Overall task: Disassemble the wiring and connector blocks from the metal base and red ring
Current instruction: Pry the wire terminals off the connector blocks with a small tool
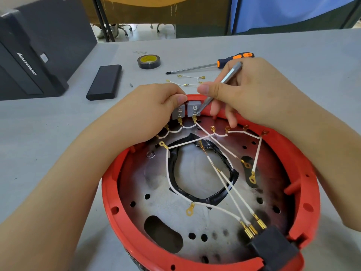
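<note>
A red ring frames a round metal base crossed by white wires with gold terminals. Two grey connector blocks stand at the ring's far edge. My left hand pinches the left grey block from above. My right hand grips silver tweezers like a pen; their tip touches the terminal on the right grey block. A black connector block with three gold terminals sits at the ring's near right.
Behind the ring on the grey table lie loose white wires, an orange-handled screwdriver, a roll of black tape, a black rectangular case and a small screw. A black computer tower stands at the far left.
</note>
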Demonstrator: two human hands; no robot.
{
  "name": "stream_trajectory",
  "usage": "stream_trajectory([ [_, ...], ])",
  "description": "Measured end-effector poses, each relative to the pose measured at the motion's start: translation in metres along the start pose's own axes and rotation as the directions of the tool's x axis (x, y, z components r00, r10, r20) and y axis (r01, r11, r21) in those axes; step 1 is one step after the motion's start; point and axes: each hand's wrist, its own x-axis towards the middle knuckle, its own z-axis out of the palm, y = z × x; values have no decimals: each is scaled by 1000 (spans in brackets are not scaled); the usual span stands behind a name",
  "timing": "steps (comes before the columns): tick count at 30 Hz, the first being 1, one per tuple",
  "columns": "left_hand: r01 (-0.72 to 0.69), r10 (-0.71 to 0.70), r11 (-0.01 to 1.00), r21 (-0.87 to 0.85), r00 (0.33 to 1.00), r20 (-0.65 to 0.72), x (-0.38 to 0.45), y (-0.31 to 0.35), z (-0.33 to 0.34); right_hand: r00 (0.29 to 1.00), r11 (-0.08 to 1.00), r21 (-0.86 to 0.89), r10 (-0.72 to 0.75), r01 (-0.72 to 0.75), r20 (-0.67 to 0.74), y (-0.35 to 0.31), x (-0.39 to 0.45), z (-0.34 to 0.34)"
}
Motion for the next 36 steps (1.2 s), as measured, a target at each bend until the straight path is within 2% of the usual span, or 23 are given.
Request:
stream_trajectory([
  [7,5,-4,1000,-17,1000,17,-3,-1,0,994,997,49,-59,63,-88,-1,-9,2],
  [11,6,-5,1000,-24,1000,20,-3,0,0,994,997,-23,-73,72,-77,-2,-11,5],
  [16,5,-5,1000,-16,1000,17,-3,0,-1,993,997,26,-73,75,-95,-3,-10,1],
  [26,20,-20,1000,4,1000,10,-2,1,0,998,998,-30,-47,47,-29,-5,-9,0],
  [36,20,-20,1000,6,1000,3,0,2,0,999,999,5,40,-40,-3,-8,-1,0],
])
